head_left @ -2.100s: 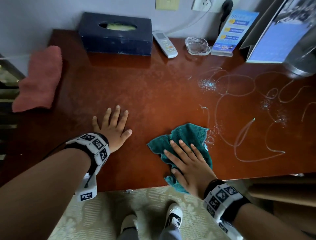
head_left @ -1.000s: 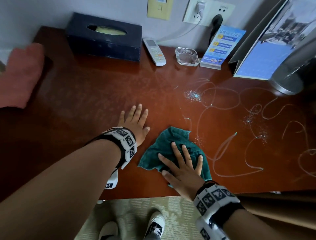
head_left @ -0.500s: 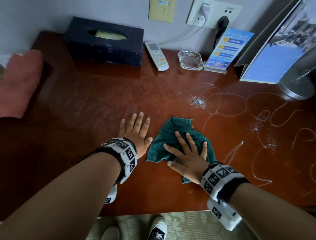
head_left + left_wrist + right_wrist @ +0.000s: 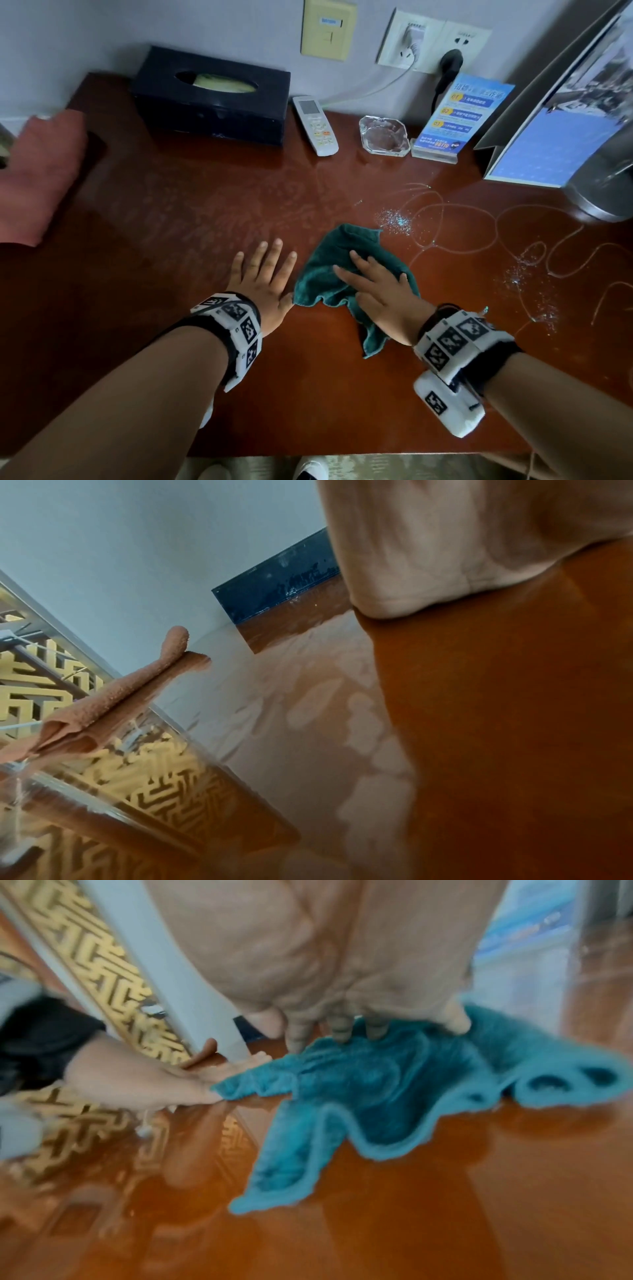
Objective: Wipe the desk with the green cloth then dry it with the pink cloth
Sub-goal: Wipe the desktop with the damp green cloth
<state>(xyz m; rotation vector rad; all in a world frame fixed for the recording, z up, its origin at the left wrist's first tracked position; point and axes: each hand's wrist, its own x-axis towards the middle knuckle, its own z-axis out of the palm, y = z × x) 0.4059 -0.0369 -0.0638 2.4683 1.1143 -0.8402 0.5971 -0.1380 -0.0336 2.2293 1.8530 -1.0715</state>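
A right hand (image 4: pixel 383 294) is pressing flat, straight fingers on a crumpled green terry cloth (image 4: pixel 329 274), with pale looping streaks (image 4: pixel 479 236) lying just right of that cloth; the left hand (image 4: pixel 263 277) is resting open beside it.

Your head view is dim and a little underexposed, with soft daylight glancing off the glossy desk (image 4: pixel 205 212) from about 12 o'clock, so smears shine in a pale band while the near edge at 6 o'clock falls dark; straight lines bow outward toward the corners, most at 2 o'clock. Your left wrist view is brighter, with wide pale glare patches on the wood and the palm at 1 o'clock soft and out of focus. Your right wrist view is smeared by motion blur, the green cloth (image 4: pixel 394 1096) fuzzy at its edges.
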